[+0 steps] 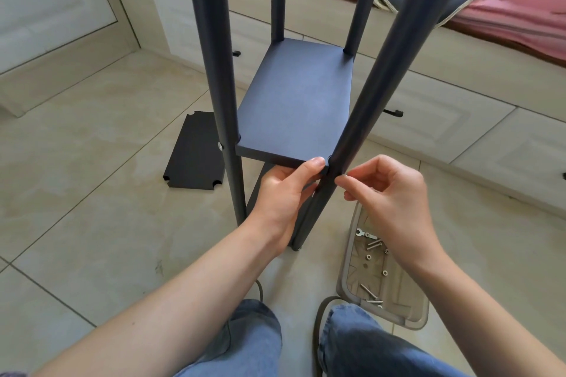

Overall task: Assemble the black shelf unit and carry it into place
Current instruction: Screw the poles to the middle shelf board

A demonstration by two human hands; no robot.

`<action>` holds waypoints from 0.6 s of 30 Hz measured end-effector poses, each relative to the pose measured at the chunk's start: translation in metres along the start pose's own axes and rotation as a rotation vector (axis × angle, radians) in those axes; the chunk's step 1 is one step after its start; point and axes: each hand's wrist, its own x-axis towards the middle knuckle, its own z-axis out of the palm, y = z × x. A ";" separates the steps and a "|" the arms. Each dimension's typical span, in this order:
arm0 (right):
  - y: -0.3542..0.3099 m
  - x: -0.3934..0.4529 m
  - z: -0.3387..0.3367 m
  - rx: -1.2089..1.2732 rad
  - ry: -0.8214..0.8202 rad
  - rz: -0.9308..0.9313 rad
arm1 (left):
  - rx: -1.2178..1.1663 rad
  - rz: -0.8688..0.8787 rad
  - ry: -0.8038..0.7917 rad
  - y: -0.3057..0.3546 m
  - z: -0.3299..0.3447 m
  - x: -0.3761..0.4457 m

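Left hand (283, 190): fingers curled round the near edge of the shelf board (294, 107).
Right hand (389, 193): fingers pinch a small screw (343, 175) at the pole (361, 119).
Floor (92, 239): spare board (196, 151), tray (379, 278) of screws.

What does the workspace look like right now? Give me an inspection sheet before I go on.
Surface: tiled floor, pale, some scuffs.
Job's things: black shelf unit stands upright, four poles, one shelf board fitted; a bolt head shows on the near-left pole; spare shelf board lies flat on the floor to the left.
Clutter: tray by the right knee, holding bolts, nuts and a small wrench.
Grippers: left hand grips the shelf's near-right corner; right hand pinches something small against the near-right pole, likely a bolt.
Cables: a cord runs between the knees.
Surroundings: cabinet drawers behind, pink cushions above.
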 end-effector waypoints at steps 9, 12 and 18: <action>0.001 0.001 -0.001 0.067 -0.011 0.011 | -0.031 -0.005 -0.009 0.002 0.002 -0.003; 0.002 0.001 0.000 0.062 -0.012 0.026 | -0.060 -0.008 -0.012 0.002 0.003 -0.004; 0.002 -0.001 0.001 -0.059 0.050 0.018 | -0.089 -0.012 -0.029 0.002 0.001 -0.003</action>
